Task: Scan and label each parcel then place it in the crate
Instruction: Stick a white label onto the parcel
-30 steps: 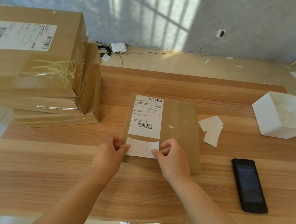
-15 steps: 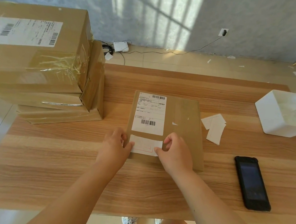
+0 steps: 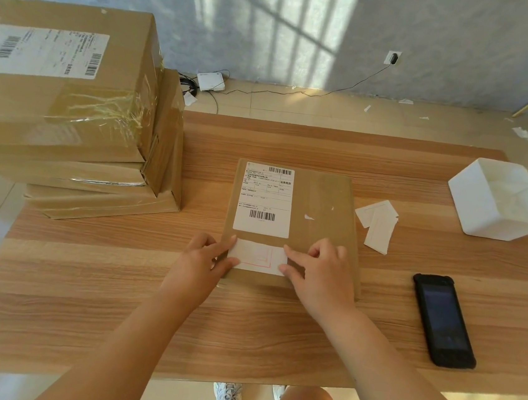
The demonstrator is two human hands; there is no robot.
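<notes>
I see a flat parcel (image 3: 292, 225) lying mid-frame on the table (image 3: 242, 328). My left hand (image 3: 204, 260) and right hand (image 3: 320, 271) rest at the two ends of a small label (image 3: 258, 256) on its lower edge, below the shipping label (image 3: 264, 200). A stack of boxes (image 3: 70, 107) fills the upper left. Right of the parcel lie loose labels (image 3: 377, 223), then an open container (image 3: 500, 200) at the far right. A handheld scanner (image 3: 444, 319) lies at lower right.

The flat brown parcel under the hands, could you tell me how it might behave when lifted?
The flat brown parcel lies thin and level on the table, so it is probably light and may flex slightly. Its smooth face could slide in a one-handed pinch. It should not roll or tip.
</notes>
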